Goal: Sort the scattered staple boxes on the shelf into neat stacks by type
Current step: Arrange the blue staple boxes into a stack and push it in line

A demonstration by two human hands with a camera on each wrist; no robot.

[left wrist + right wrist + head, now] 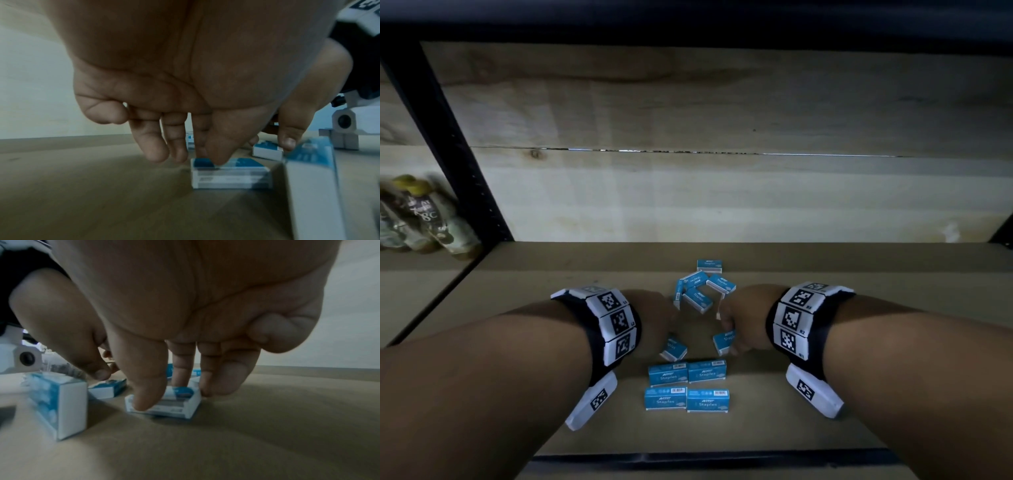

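Bare forearms; each wrist wears a black band (616,322) of white blocks with square black-and-white codes, apparently a camera (344,121) beneath.

Staple boxes (686,386) (blue) on shelf (791,394)

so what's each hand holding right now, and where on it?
Right hand pinches a staple box by its opposite ends, thumb against fingers. Left hand has its thumb on top of another staple box; a full grip isn't visible.
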